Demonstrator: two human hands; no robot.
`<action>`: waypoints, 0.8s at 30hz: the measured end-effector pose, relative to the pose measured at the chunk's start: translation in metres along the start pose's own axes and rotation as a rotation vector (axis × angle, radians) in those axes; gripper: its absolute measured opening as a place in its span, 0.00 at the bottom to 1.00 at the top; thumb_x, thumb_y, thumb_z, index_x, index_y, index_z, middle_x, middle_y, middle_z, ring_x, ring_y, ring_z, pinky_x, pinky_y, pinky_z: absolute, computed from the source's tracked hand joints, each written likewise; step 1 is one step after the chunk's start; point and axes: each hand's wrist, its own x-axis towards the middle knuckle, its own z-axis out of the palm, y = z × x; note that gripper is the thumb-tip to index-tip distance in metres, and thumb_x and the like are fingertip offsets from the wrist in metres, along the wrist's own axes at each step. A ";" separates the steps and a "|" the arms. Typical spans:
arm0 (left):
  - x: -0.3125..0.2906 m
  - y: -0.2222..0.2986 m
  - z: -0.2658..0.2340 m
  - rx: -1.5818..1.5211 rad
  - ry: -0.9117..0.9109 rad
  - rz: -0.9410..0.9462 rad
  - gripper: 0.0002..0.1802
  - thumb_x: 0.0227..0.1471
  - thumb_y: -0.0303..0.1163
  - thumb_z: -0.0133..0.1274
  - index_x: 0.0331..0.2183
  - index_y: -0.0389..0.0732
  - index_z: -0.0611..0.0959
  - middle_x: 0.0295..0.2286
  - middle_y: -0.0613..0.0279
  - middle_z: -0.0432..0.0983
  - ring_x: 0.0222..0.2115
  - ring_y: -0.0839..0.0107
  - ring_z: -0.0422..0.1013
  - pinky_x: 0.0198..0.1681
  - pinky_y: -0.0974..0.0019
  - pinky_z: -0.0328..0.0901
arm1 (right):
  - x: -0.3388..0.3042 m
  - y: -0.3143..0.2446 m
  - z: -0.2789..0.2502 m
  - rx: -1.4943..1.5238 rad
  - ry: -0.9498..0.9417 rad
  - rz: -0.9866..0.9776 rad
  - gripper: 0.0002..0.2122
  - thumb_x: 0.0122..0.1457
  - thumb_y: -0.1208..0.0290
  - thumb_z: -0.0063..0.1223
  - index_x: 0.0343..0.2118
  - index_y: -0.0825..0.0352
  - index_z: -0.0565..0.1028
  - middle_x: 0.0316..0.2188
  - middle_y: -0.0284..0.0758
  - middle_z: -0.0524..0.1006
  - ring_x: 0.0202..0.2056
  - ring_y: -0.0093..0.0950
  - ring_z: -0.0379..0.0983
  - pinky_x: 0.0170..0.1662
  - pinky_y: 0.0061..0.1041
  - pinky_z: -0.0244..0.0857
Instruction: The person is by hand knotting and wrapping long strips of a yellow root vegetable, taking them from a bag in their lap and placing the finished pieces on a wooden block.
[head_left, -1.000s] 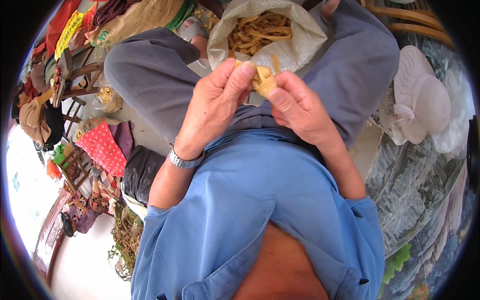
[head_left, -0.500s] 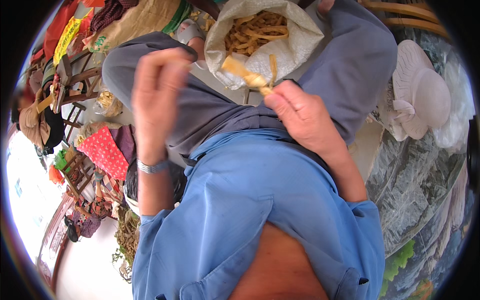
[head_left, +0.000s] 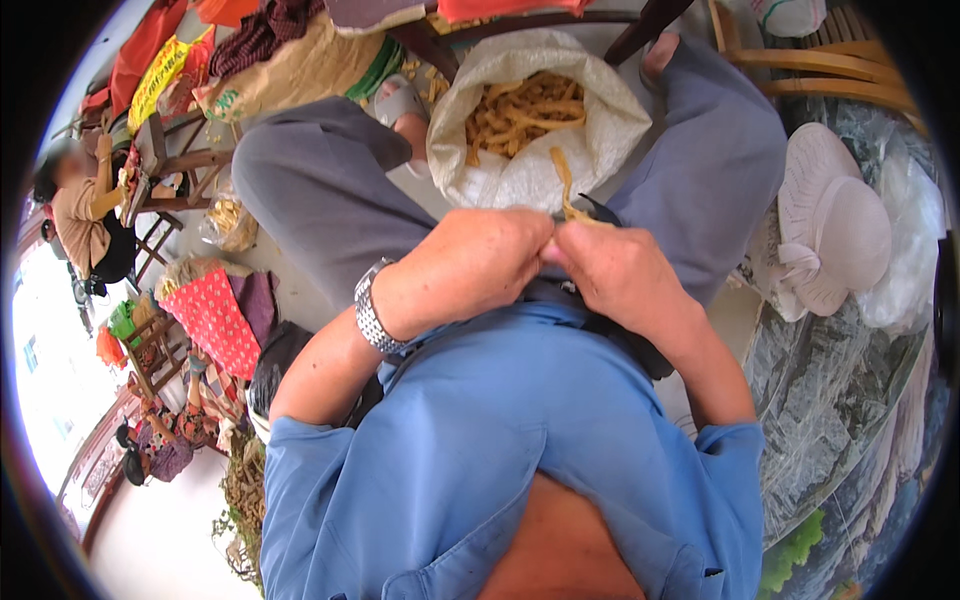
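Both hands meet over my lap. My right hand (head_left: 618,268) pinches a pale yellow pliable strip (head_left: 564,180), whose thin end sticks up past the fingers; the rest is hidden in the grip. Against it, fingertips touching, my left hand (head_left: 490,258) is closed, knuckles up, and what it holds is hidden. Just beyond the hands, between my knees, a white woven sack (head_left: 610,120) stands with its mouth rolled open. Inside it lie many yellow-brown strips (head_left: 525,115), some looking knotted.
A pale sun hat (head_left: 850,220) rests on clear plastic sheeting at the right. Left of my knee are a bag of yellow pieces (head_left: 230,222) and a red patterned cloth (head_left: 212,315). Dark furniture legs (head_left: 645,30) stand behind the sack. Another person (head_left: 85,205) sits at far left.
My left hand has come down and right from its raised, blurred position to meet the right hand. The strip's wide yellow end, visible before, is now hidden by the hands.
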 end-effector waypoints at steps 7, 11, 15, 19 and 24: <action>-0.031 0.007 -0.015 -0.136 -0.365 0.062 0.16 0.62 0.41 0.47 0.30 0.38 0.73 0.21 0.47 0.73 0.26 0.43 0.72 0.29 0.47 0.66 | -0.011 -0.020 -0.030 0.130 -0.387 -0.144 0.15 0.65 0.63 0.52 0.25 0.66 0.66 0.15 0.38 0.71 0.19 0.38 0.74 0.21 0.35 0.68; -0.036 0.009 -0.056 -0.224 -0.483 0.042 0.14 0.62 0.40 0.48 0.32 0.38 0.74 0.22 0.49 0.72 0.27 0.45 0.71 0.30 0.49 0.65 | 0.005 -0.033 -0.040 0.228 -0.336 -0.237 0.13 0.64 0.66 0.53 0.26 0.66 0.67 0.16 0.38 0.72 0.19 0.36 0.74 0.21 0.35 0.67; -0.023 -0.005 -0.082 -0.267 -0.235 0.014 0.11 0.65 0.36 0.47 0.42 0.39 0.77 0.29 0.52 0.69 0.31 0.51 0.70 0.35 0.55 0.65 | 0.043 -0.018 -0.058 0.095 -0.175 -0.199 0.10 0.63 0.67 0.54 0.28 0.65 0.69 0.15 0.38 0.71 0.18 0.36 0.74 0.21 0.35 0.68; 0.026 -0.032 -0.114 -0.221 0.294 0.052 0.12 0.64 0.31 0.48 0.46 0.35 0.76 0.29 0.62 0.68 0.30 0.66 0.70 0.36 0.62 0.66 | 0.099 0.036 -0.058 -0.093 0.144 -0.184 0.07 0.62 0.70 0.54 0.39 0.66 0.73 0.28 0.41 0.75 0.27 0.39 0.76 0.28 0.38 0.70; 0.094 -0.062 -0.164 -0.181 0.716 -0.019 0.10 0.60 0.30 0.56 0.43 0.38 0.81 0.32 0.68 0.72 0.33 0.82 0.69 0.36 0.74 0.66 | 0.182 0.078 -0.085 -0.320 0.390 -0.230 0.11 0.59 0.72 0.57 0.45 0.66 0.76 0.29 0.38 0.76 0.31 0.38 0.77 0.32 0.36 0.71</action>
